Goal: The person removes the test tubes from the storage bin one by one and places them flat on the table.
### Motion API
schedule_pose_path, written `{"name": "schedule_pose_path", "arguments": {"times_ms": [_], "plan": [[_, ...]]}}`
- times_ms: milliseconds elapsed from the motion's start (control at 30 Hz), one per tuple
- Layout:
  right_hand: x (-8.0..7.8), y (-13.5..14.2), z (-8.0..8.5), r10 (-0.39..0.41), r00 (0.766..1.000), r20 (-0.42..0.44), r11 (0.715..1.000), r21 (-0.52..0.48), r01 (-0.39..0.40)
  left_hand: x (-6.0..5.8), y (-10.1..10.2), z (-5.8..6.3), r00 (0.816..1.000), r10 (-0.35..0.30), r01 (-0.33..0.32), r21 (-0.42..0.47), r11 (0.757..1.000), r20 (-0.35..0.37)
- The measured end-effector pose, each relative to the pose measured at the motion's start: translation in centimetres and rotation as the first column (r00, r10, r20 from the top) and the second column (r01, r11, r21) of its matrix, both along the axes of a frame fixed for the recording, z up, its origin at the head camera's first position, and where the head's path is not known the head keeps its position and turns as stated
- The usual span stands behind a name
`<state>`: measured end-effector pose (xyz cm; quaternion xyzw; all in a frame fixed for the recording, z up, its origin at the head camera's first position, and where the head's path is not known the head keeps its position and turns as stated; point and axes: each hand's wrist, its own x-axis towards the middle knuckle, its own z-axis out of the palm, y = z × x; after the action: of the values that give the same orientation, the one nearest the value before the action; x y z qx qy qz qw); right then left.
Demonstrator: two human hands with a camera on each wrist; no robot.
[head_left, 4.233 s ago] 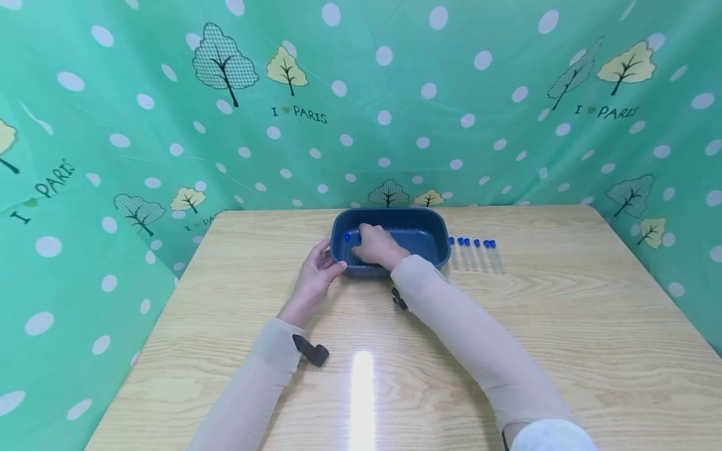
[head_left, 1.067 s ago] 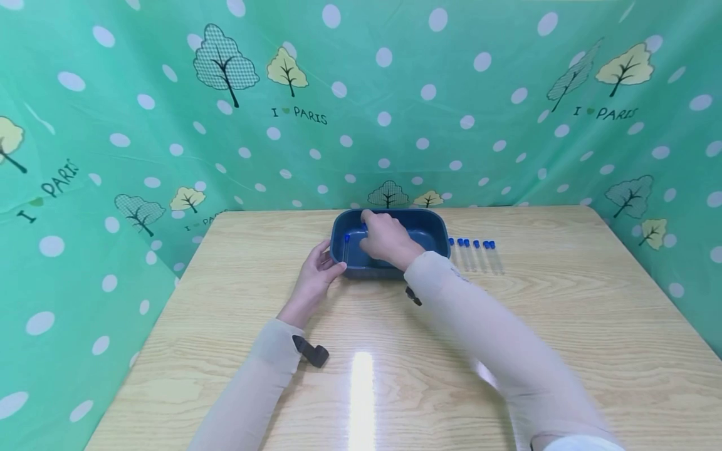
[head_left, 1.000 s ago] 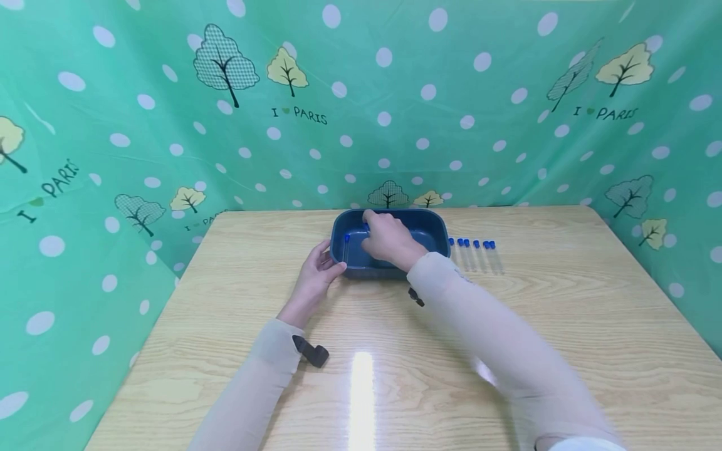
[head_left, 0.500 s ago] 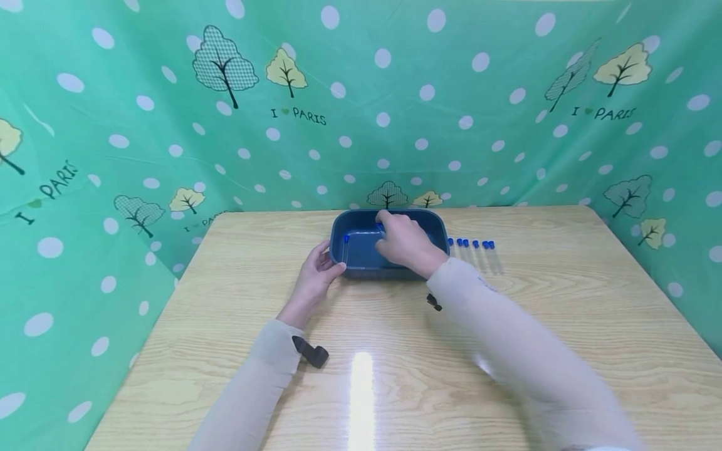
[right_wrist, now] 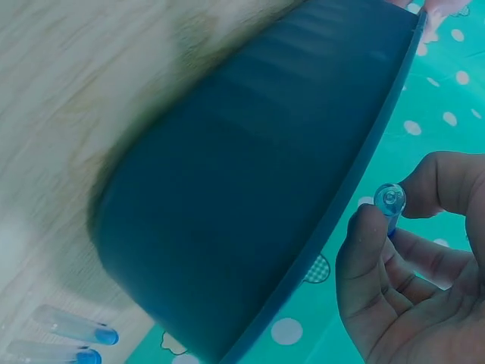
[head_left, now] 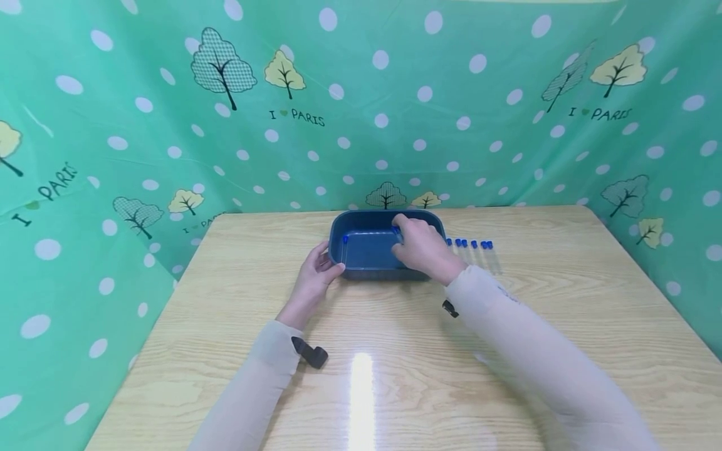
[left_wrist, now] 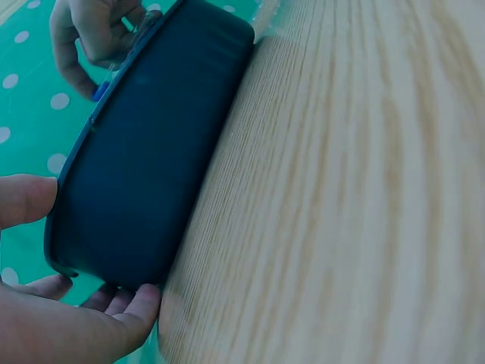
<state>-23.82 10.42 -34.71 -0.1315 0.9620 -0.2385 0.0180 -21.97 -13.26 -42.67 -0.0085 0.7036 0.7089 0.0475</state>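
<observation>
A dark blue plastic tub stands at the back middle of the table. My left hand grips its left end, thumb at the rim and fingers against the outer wall, as the left wrist view confirms. Over the tub's right part, my right hand pinches a clear blue-capped test tube between thumb and forefinger. In the right wrist view the tube's rounded end faces the camera, above the rim. Another blue-capped test tube lies inside the tub along its left side.
Several blue-capped test tubes lie in a row on the table just right of the tub, partly behind the right wrist. The wooden table ends at a green polka-dot curtain behind.
The right hand was low among two tubes at the tub's left. It has lifted one tube and moved right over the tub with it. The left hand stays put.
</observation>
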Motion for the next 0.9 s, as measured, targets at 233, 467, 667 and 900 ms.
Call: {"name": "schedule_pose_path", "arguments": {"times_ms": [233,467,667,900], "plan": [[0.3,0.8,-0.3,-0.005,1.000,-0.026,1.000,0.019,0.006,0.0,0.0,-0.2,1.000,0.001,-0.001,0.002,1.000,0.004],[0.5,1.8,-0.4,-0.011,0.999,-0.040,1.000,0.003,0.011,0.0,0.0,0.0,1.000,-0.006,0.006,0.021,1.000,0.006],[0.8,2.5,-0.5,-0.021,0.999,-0.037,1.000,-0.014,0.020,0.0,0.1,0.0,1.000,0.003,-0.003,0.017,1.000,0.003],[1.0,3.3,-0.7,-0.050,0.997,-0.055,0.998,-0.044,0.048,0.0,-0.1,0.0,1.000,-0.010,0.010,0.018,1.000,0.005]]}}
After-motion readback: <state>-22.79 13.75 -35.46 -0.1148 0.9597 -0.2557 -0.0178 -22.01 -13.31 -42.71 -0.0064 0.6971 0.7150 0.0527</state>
